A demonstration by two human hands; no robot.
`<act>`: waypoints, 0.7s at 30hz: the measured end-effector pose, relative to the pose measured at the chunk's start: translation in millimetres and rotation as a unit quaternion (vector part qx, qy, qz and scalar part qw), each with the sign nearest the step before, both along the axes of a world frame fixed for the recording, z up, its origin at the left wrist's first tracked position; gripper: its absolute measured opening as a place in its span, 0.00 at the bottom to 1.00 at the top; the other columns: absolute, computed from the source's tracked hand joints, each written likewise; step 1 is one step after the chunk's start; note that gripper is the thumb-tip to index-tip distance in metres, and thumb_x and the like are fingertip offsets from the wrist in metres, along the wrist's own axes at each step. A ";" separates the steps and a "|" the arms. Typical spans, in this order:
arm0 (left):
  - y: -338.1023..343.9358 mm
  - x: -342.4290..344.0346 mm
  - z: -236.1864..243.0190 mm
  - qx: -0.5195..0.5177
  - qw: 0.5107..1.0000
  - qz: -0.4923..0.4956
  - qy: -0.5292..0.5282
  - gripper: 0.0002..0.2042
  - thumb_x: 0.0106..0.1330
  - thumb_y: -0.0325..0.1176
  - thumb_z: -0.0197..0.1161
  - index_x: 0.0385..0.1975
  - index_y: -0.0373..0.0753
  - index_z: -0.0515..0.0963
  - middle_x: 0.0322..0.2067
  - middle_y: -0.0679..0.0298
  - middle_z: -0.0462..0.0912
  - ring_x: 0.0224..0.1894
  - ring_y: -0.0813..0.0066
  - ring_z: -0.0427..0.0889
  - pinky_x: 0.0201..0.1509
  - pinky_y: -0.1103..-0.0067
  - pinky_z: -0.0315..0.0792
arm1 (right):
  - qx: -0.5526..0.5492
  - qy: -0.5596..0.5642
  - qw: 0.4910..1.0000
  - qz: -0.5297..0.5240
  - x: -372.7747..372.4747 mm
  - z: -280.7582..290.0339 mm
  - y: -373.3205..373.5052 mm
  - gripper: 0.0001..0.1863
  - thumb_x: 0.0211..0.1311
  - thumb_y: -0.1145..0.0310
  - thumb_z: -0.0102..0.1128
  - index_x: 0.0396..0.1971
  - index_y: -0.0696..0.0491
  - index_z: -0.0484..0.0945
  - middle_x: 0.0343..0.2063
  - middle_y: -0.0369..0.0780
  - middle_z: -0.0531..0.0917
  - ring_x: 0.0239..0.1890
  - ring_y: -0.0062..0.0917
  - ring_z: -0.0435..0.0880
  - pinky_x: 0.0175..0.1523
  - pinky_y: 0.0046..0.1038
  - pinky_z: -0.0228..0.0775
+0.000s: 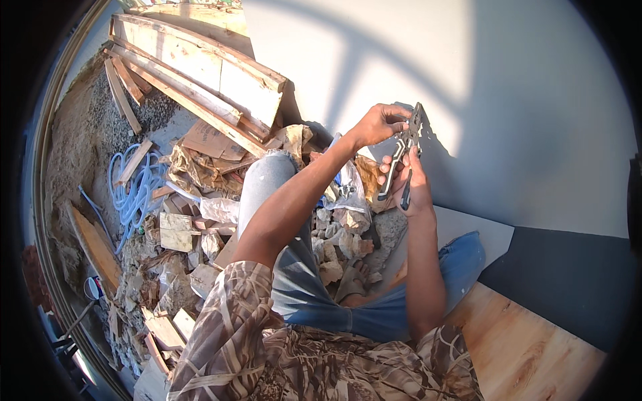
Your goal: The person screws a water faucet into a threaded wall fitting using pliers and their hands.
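A pair of combination pliers (400, 164) with black and white handles is held upright in front of the pale wall. My right hand (416, 189) is wrapped around the handles from below, which stand slightly apart. At the pliers' dark jaws, my left hand (380, 125) reaches in from the left with thumb and fingers pinched together. Whatever is between those fingers, if anything, is too small to make out. Both hands cast shadows on the wall just behind them.
A pale wall (535, 120) rises close ahead. Wooden boards (194, 57) lean at the far left, beside a coiled light-blue hose (134, 190). Broken rubble (338, 244) and scrap paper lie around my legs. A wood-grain panel (528, 341) lies at the lower right.
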State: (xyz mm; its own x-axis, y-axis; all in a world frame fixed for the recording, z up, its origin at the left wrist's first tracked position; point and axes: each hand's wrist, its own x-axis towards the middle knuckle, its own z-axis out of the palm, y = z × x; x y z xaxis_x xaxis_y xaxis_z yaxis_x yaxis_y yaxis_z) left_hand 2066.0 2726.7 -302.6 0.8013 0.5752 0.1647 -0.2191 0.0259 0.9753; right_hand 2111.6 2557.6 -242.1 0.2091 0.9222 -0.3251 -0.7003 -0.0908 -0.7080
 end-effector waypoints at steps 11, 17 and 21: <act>-9.3 -2.9 3.9 0.128 0.988 0.087 0.000 0.13 0.62 0.29 0.66 0.47 0.36 0.81 0.45 0.59 0.85 0.46 0.69 0.82 0.54 0.75 0.74 | 0.010 0.030 0.999 -0.039 1.2 -16.0 2.2 0.19 0.73 0.46 0.43 0.28 0.45 0.64 0.32 0.41 0.78 0.36 0.29 0.79 0.38 0.34 0.76; -9.2 -4.2 4.6 0.142 0.986 0.092 -0.004 0.12 0.62 0.28 0.65 0.46 0.37 0.82 0.44 0.59 0.85 0.46 0.66 0.83 0.53 0.73 0.74 | 0.017 0.036 0.999 -0.031 0.0 -16.1 2.1 0.20 0.73 0.45 0.43 0.27 0.44 0.64 0.33 0.40 0.78 0.36 0.29 0.79 0.39 0.34 0.75; -7.3 -3.9 3.8 0.141 0.986 0.087 -0.007 0.12 0.62 0.27 0.65 0.45 0.37 0.82 0.44 0.59 0.85 0.46 0.67 0.83 0.54 0.73 0.74 | 0.014 0.033 0.999 -0.028 -3.9 -10.0 2.4 0.21 0.75 0.46 0.37 0.27 0.46 0.64 0.34 0.40 0.75 0.37 0.27 0.74 0.39 0.31 0.72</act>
State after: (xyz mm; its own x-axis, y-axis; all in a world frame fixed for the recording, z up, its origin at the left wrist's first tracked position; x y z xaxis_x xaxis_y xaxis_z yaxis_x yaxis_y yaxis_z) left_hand 2062.1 2719.5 -298.8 0.6919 0.6327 0.3479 -0.2090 -0.2856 0.9353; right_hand 2107.7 2560.1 -252.1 0.2402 0.9184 -0.3143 -0.7493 -0.0304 -0.6616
